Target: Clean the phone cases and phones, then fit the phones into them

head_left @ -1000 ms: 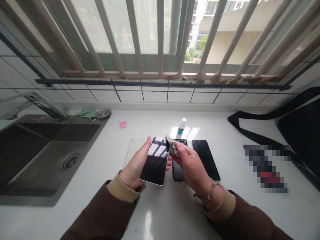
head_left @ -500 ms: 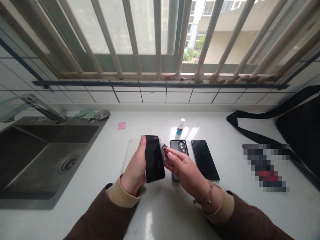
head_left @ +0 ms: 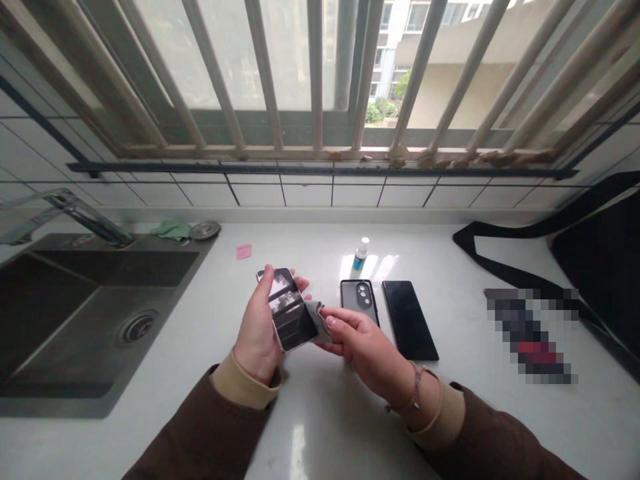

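My left hand point(head_left: 256, 327) wraps its fingers closely around a tilted smartphone point(head_left: 293, 310), while my right hand point(head_left: 365, 347), palm down, pinches a grey cloth point(head_left: 316, 322) against the phone's right edge.

Pale, rust-flecked metal window bars point(head_left: 315, 73) are crossing a tall window, and daylight is falling onto a glossy white stone countertop point(head_left: 350, 433). White rectangular ceramic wall tiles point(head_left: 307, 195) are lining the wall below, while a dark stainless-steel sink point(head_left: 65, 313) is sitting beneath an arched metal faucet point(head_left: 95, 223).
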The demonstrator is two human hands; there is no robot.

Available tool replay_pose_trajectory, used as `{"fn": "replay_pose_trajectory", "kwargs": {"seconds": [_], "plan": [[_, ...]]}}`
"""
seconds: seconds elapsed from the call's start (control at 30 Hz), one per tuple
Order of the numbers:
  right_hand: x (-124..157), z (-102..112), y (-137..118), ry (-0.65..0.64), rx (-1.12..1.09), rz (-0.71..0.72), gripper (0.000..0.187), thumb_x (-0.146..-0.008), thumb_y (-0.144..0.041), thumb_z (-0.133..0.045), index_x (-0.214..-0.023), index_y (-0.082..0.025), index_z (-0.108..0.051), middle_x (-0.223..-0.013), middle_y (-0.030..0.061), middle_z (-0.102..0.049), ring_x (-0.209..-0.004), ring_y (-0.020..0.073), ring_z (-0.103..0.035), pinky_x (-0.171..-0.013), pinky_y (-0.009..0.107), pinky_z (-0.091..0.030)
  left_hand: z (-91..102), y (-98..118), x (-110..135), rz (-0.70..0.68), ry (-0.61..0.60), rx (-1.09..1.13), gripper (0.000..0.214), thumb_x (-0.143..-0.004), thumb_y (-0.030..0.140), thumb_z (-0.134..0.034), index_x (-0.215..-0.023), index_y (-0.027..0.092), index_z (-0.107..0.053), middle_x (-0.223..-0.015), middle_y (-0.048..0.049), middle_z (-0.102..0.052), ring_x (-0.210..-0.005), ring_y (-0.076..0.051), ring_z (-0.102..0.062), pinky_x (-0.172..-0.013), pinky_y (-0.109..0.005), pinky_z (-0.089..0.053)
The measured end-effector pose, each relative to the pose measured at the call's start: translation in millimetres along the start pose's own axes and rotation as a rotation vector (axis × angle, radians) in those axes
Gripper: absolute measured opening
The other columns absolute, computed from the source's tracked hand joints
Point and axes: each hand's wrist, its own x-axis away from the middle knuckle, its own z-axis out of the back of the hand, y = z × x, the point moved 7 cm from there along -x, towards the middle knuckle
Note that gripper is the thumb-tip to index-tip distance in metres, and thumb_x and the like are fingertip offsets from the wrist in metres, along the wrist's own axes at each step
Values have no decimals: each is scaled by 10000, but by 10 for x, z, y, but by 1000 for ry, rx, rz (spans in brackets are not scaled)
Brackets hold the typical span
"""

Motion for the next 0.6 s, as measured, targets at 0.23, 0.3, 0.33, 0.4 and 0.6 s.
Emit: {"fn": "replay_pose_trajectory", "kwargs": {"seconds": [0.23,0.3,0.33,0.4,0.6], "plan": [[23,-90,-50,6,-136,-34,506,-830,-414,-937,-1232,-151,-779,-1180,118,-821,-1027,204,-798,-1083,404,-594,-20,164,117,-550,-41,79,319,-1010,462,-748,-1200,208,-715,-993,-22,-700,-1003,-161,-720,-1162,-415,-537],[37,-130,-64,-17,-162,-54,484,-849,-394,-915,-1228,-130,-767,-1168,129,-820,-994,195,-802,-1061,377,-600,-77,195,259,-717,-130,-25,422,-954,514,-807,-1269,259,-689,-1077,-18,-668,-1096,-187,-700,-1215,-443,-489],[46,-155,-72,-41,-170,-61,475,-866,-387,-897,-1238,-125,-762,-1172,133,-818,-996,192,-802,-1056,364,-601,-101,206,334,-785,-159,-91,485,-926,534,-830,-1305,275,-672,-1112,-25,-654,-1139,-202,-687,-1230,-442,-471],[65,-203,-82,-101,-173,-73,470,-905,-381,-854,-1284,-121,-750,-1203,141,-811,-1028,187,-798,-1055,339,-595,-156,213,455,-860,-207,-231,585,-867,535,-883,-1338,294,-632,-1159,-38,-642,-1199,-230,-664,-1252,-438,-439],[105,-244,-40,-190,-124,-129,451,-961,-448,-784,-1290,-140,-767,-1244,146,-806,-1061,201,-800,-1096,372,-583,-121,330,553,-959,-88,-272,691,-770,430,-980,-1326,289,-595,-1149,-38,-664,-1146,-238,-687,-1203,-404,-468]]}}
